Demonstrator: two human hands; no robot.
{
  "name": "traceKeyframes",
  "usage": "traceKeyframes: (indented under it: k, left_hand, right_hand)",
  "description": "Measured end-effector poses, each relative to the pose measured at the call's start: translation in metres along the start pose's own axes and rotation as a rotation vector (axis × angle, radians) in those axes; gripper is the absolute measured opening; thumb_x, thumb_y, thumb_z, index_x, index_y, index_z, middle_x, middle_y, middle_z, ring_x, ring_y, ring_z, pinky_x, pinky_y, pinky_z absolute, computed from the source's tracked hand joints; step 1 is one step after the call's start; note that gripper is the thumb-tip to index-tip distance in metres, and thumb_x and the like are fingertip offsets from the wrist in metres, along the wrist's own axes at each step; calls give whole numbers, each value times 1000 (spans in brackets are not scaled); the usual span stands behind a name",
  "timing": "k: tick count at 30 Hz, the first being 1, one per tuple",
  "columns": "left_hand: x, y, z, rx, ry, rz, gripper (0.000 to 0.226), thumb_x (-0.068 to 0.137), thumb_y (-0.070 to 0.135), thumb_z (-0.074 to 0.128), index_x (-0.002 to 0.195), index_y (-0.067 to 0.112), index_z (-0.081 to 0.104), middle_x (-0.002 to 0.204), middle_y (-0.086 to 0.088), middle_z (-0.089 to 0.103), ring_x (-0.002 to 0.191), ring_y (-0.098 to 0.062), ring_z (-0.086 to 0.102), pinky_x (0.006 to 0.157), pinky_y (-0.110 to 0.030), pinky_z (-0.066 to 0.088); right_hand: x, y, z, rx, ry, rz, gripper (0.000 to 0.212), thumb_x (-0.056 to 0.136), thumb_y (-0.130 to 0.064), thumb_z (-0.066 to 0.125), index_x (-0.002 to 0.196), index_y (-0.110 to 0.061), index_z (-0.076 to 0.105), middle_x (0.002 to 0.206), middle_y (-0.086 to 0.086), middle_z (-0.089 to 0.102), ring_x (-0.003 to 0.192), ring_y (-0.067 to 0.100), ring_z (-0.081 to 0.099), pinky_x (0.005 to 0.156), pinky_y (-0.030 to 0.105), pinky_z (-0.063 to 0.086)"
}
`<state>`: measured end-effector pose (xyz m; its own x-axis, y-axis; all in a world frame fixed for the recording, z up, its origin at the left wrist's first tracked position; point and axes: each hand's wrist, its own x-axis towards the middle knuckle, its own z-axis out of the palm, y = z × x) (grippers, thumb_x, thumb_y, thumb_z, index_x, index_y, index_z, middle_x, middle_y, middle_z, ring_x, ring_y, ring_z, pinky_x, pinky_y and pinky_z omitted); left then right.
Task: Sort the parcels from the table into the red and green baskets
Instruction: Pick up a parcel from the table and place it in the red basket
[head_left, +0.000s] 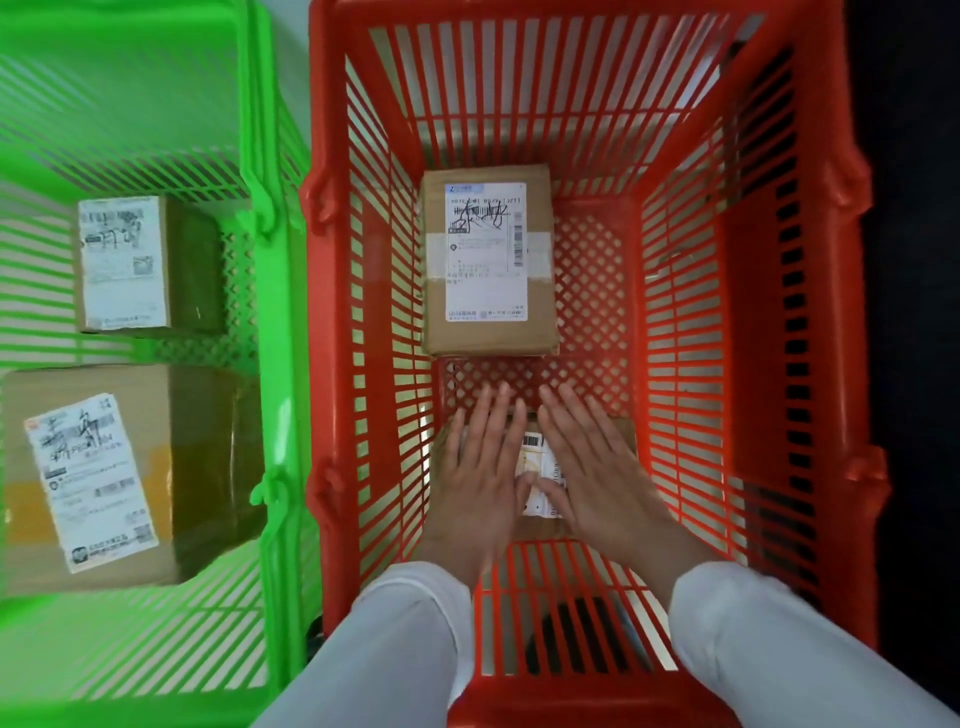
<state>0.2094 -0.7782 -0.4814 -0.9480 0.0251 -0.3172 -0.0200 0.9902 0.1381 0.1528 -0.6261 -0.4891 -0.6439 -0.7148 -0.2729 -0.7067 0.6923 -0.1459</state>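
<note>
Lattice floor of the red basket (597, 291) fills my view. My left hand (480, 467) and right hand (597, 467) lie flat, fingers straight, gripping nothing, on a small parcel (535, 452) at its near end. It looks light and stiff; I'd grasp its side edges.

A pale surface (292, 67), perhaps floor, carries green basket (271, 332) beside red basket (852, 322).

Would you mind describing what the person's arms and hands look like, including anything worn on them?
Both arms are covered to the wrist by long, plain, light-coloured sleeves: the left sleeve and right sleeve show no logos or markings. The left hand and right hand are bare, with no gloves, rings or watch visible.
</note>
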Motion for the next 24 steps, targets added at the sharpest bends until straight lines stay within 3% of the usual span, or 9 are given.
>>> traceKeyframes:
  k: [2,4,6,8,12,16,18,21,24]
  left_hand:
    - [-6,-2,-21,-13,-53,10,73,92,42,27,149,2,5,157,-16,13,146,-27,-4,116,-40,0]
    - [-17,-4,-59,-80,-100,-29,69,89,36,31,145,-2,22,152,-20,26,144,-31,10,115,-36,4]
    - [-37,-3,-113,-208,-143,-76,57,92,28,32,141,-2,35,150,-17,32,142,-34,23,116,-32,6]
    - [-64,4,-166,-403,-194,-191,50,97,22,29,144,6,32,154,-9,26,144,-29,21,116,-27,5]
    - [-123,33,-292,-872,-245,-590,32,97,10,42,126,7,56,129,-11,57,121,-27,52,97,-27,37]
    - [-174,70,-398,-1142,-225,-732,30,97,23,43,112,7,64,118,-12,65,112,-28,59,96,-30,42]
    - [-189,89,-440,-1262,-164,-819,19,95,13,49,105,6,64,114,-13,66,108,-28,60,96,-34,45]
    - [-201,123,-500,-1454,-145,-872,21,94,5,47,111,6,60,107,-9,62,93,-21,58,67,-10,48]
    - [-212,157,-543,-1569,-206,-819,28,97,7,40,121,4,53,105,-5,60,90,-16,58,59,-12,46]
  right_hand:
    - [-6,-3,-18,14,-26,2,62,98,-42,20,144,-1,22,156,11,15,146,25,7,115,41,12]
    - [-17,-14,-52,94,-39,62,61,92,-36,29,143,-1,31,156,11,17,146,24,0,115,42,13]
    - [-34,-32,-100,289,11,220,58,92,-34,32,140,-2,39,154,12,26,146,24,7,115,43,17]
    - [-54,-55,-159,527,74,401,58,93,-38,32,139,-3,42,152,10,32,146,25,12,117,43,19]
    - [-97,-89,-290,979,36,711,46,96,-29,48,138,-9,44,147,5,41,143,20,23,118,35,20]
    - [-147,-108,-422,1256,-7,820,35,97,-29,47,130,-20,52,123,-8,54,109,6,50,96,21,38]
    - [-172,-114,-472,1351,26,809,28,97,-27,47,122,-21,57,116,-8,59,106,7,55,95,21,44]
    - [-204,-117,-529,1446,144,865,25,97,-20,47,116,-12,62,110,-6,61,105,8,56,80,7,43]
    - [-234,-121,-567,1476,211,942,28,97,-23,46,119,-14,62,114,-9,61,106,5,55,92,18,43]
